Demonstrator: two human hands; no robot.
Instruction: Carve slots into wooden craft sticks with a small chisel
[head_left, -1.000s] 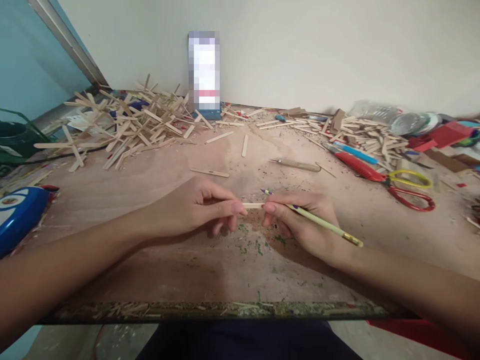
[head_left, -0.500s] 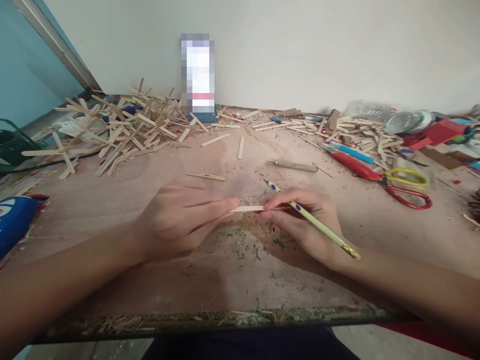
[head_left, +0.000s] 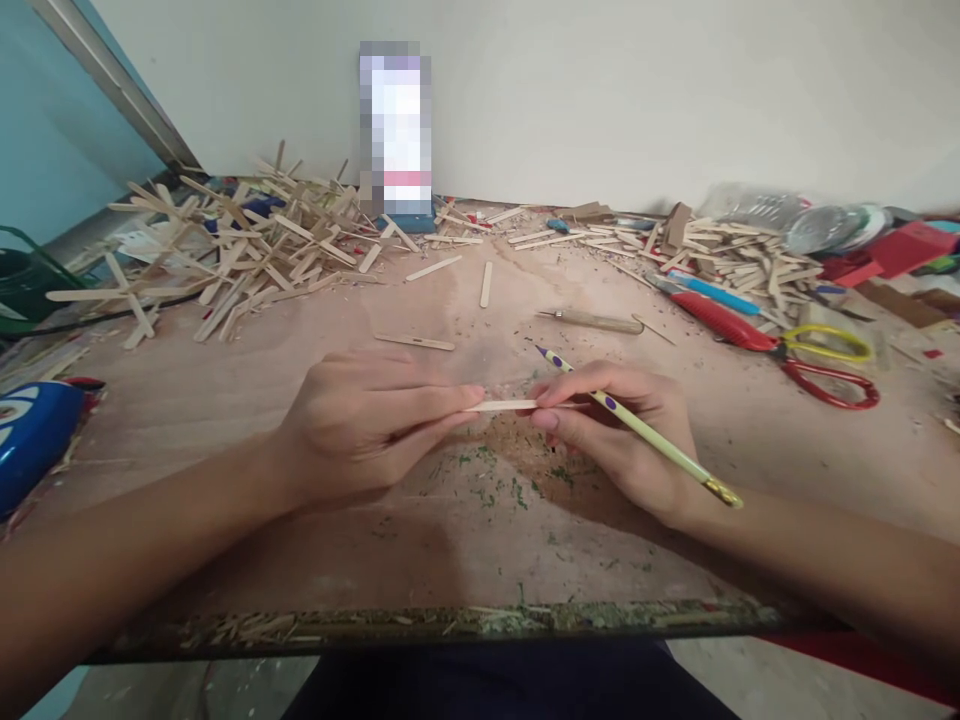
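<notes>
Between my two hands lies a pale wooden craft stick (head_left: 507,406), held level just over the table. My left hand (head_left: 375,420) pinches its left end with thumb and fingers, which cover that end. At the other end, the thumb and forefinger of my right hand (head_left: 622,420) close on the stick. A pale green pencil (head_left: 660,440) with purple spots rests across the right hand, its purple tip pointing up and left. Beyond the hands lie another craft stick (head_left: 415,342) and a wooden-handled craft knife (head_left: 592,321).
Heaped craft sticks (head_left: 270,250) fill the back left, some joined in crosses. More sticks (head_left: 750,260) lie at the back right near red-and-yellow-handled scissors (head_left: 829,365) and a clear plastic bottle (head_left: 757,207). A phone (head_left: 401,130) stands against the wall. Green shavings dot the table (head_left: 360,570).
The view has tilted slightly, so the scene sits a little higher and further right. Both hands keep their pinch on the craft stick, and the pencil stays across my right hand.
</notes>
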